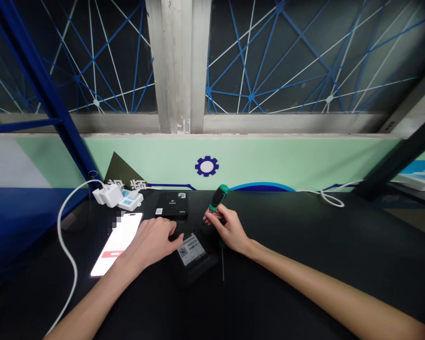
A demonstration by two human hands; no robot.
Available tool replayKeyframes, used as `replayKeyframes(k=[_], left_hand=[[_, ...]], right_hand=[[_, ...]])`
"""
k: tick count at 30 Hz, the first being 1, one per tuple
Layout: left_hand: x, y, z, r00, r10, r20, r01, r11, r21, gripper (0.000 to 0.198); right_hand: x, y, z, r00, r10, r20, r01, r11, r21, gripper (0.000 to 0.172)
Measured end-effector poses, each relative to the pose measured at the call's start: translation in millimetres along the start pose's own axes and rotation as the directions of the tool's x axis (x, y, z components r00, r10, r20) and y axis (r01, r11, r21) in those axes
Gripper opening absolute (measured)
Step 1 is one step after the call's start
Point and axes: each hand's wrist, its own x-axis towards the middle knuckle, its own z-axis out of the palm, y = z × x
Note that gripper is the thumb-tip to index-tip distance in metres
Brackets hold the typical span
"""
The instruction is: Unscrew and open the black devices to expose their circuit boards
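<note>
A small black box (194, 259) with a white barcode label lies on the dark table (286, 245). My left hand (152, 243) rests flat on the table at the box's left edge, fingers stretched toward it. My right hand (228, 229) is closed around a screwdriver (217, 198) with a green and black handle; the handle points up and away, and the thin shaft runs down past my wrist toward me beside the box's right side.
A lit smartphone (115, 243) lies left of my left hand. Behind it sit a white power strip with a charger (118, 197) and a trailing white cable (65, 250). A second black box (172, 205) lies at the back. Another white cable (331, 198) lies far right.
</note>
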Motion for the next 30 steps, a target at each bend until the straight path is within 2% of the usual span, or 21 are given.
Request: replayKeyframes(k=[9, 16, 22, 30], left_hand=[[-1.4, -4.4, 1.1, 0.998, -0.057, 0.041, 0.058, 0.998, -0.019, 0.045], [-6.8, 5.2, -3.0, 0.985, -0.056, 0.161, 0.078, 0.988, -0.136, 0.05], [-3.4, 1.3, 1.1, 0.996, -0.078, 0.036, 0.08, 0.995, -0.061, 0.035], [0.2, -1.4, 9.1, 0.99, -0.123, 0.068, 0.126, 0.991, -0.044, 0.033]], right_hand=[[-1.1, 6.7, 0.4, 0.999, 0.045, 0.016, -0.046, 0.996, 0.075, 0.026], [-1.2, -1.0, -0.7, 1.0, 0.025, 0.008, -0.025, 0.997, 0.068, 0.025], [-2.6, -3.4, -0.6, 1.0, -0.006, 0.029, 0.004, 0.998, 0.06, 0.024], [-2.6, -4.3, -0.7, 0.996, -0.069, 0.052, 0.072, 0.995, -0.074, 0.022]])
